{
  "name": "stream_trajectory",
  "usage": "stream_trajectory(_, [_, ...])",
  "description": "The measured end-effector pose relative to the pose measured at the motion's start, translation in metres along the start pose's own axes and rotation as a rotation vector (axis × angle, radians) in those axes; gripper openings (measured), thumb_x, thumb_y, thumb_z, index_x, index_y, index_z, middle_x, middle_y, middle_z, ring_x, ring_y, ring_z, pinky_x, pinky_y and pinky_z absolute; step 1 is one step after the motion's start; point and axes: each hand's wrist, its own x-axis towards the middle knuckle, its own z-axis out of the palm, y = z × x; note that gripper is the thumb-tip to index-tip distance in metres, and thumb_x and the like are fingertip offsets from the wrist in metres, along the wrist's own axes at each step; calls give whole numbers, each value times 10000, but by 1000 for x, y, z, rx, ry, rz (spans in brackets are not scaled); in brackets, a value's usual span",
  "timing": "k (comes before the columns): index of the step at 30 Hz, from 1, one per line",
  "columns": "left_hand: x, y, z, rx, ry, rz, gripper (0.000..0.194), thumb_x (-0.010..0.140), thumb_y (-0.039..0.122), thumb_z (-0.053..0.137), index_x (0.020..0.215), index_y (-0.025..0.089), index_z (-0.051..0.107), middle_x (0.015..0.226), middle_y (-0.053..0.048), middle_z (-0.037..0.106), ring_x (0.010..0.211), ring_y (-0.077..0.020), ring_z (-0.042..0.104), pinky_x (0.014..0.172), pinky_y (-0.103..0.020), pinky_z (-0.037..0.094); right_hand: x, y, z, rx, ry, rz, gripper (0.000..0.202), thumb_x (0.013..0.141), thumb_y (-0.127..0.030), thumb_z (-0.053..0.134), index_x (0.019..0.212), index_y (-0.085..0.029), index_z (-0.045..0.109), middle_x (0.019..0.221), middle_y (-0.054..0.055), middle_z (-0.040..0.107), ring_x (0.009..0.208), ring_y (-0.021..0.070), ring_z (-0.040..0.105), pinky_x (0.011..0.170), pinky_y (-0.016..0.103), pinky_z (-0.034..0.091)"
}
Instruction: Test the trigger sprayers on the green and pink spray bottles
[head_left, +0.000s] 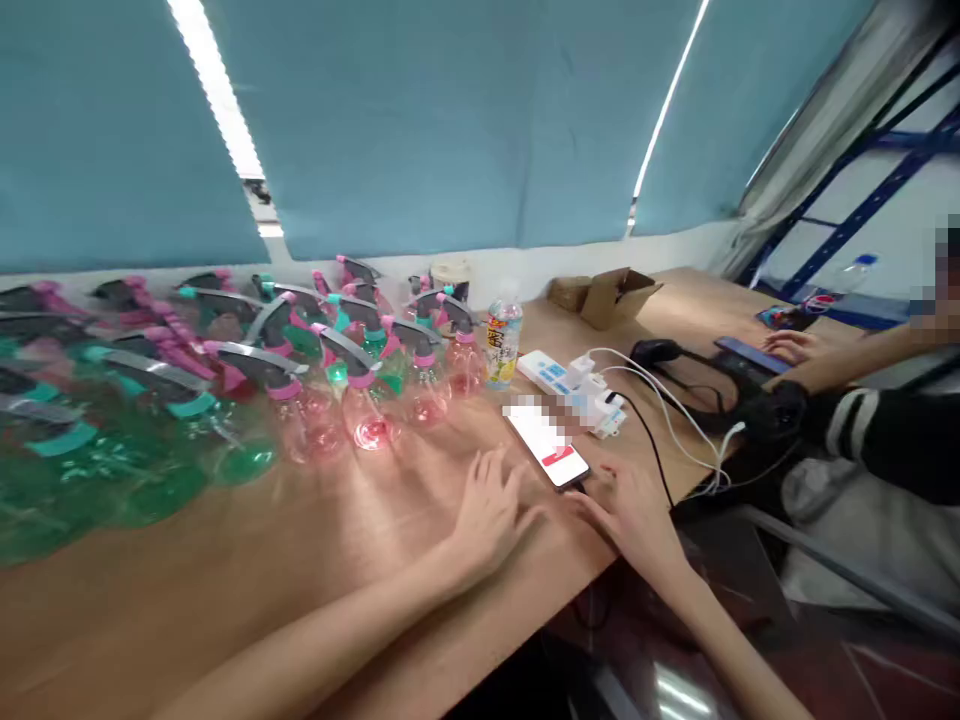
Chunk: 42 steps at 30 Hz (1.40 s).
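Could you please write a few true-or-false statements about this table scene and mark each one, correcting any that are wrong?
1. The phone lies screen-up on the table. True.
2. The right hand is close to the phone's near end. True.
3. The left hand grips a spray bottle. False: its fingers are spread, well apart from the spray bottles.
4. The labelled drink bottle stands between the spray bottles and the white power strip. True.
5. All the spray bottles are green. False: some are pink.
6. Nothing is plugged into the power strip. False: it holds several plugs.
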Motion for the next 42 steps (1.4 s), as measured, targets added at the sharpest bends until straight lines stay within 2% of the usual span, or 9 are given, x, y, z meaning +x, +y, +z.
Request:
stream_trajectory(4, [-32,-25,-20,11,27,-32,336,917,328,542,1199,151,493,1356,-217,467,1261,-360,462,990,-577,447,24,-20,22,29,8,17,830,821,-730,469,1322,-69,436,1253,258,565,1150,389,535,913,522,448])
stream_trajectory(9, [-71,-61,-50,66,60,-84,268,926,249,498,1168,135,481,1246,-204,505,1150,-346,526,913,-548,499,33,-27,38,35,18,126,843,788,-714,536,1329,-77,427,1221,236,596,1110,384,553,899,504,448])
stream_trajectory(12, [-92,-79,-65,119,44,-105,268,939,279,483,1164,136,507,1222,-185,529,1136,-343,548,916,-537,506,33,-26,42,14,34,138,772,789,-642,581,1324,-104,436,1188,209,616,1066,373,567,881,497,446])
stream_trajectory(17, [-117,-97,-77,205,-5,-244,445,962,406,431,1273,92,490,1284,-198,559,1195,-351,551,960,-537,500,34,-26,46,-36,38,117,684,808,-602,558,1261,-94,492,1141,210,631,1043,373,566,900,508,425])
stream_trajectory(21, [-122,-101,-78,238,-35,-282,501,973,429,389,1311,76,500,1340,-197,550,1274,-357,502,1011,-554,468,32,-26,48,-45,41,107,691,826,-651,504,1251,-106,506,1152,210,629,1059,381,561,924,529,405])
stream_trajectory(28, [-120,-103,-75,271,-43,-245,514,977,427,367,1306,71,540,1335,-200,565,1284,-363,495,1023,-567,457,30,-29,50,-105,27,39,844,829,-737,446,1389,-106,412,1321,232,551,1231,385,488,1046,591,291])
stream_trajectory(33, [-121,-103,-75,306,-46,-207,507,984,416,356,1297,71,558,1325,-206,572,1271,-362,509,1011,-561,471,30,-30,49,-101,10,-2,666,874,-673,444,1281,-161,569,1486,217,378,1322,418,384,1004,597,350])
stream_trajectory(37, [-121,-103,-75,309,-42,-196,513,983,417,356,1298,66,557,1327,-208,573,1266,-371,512,1012,-566,467,29,-28,50,-20,2,-21,622,878,-650,466,1235,-162,611,1475,209,393,1332,400,382,999,567,388])
stream_trajectory(42, [-121,-102,-76,325,-42,-176,508,986,406,353,1303,64,554,1332,-208,572,1265,-376,514,1008,-561,471,28,-29,50,57,-26,28,643,882,-650,454,1271,-153,576,1448,217,428,1287,384,450,981,546,424])
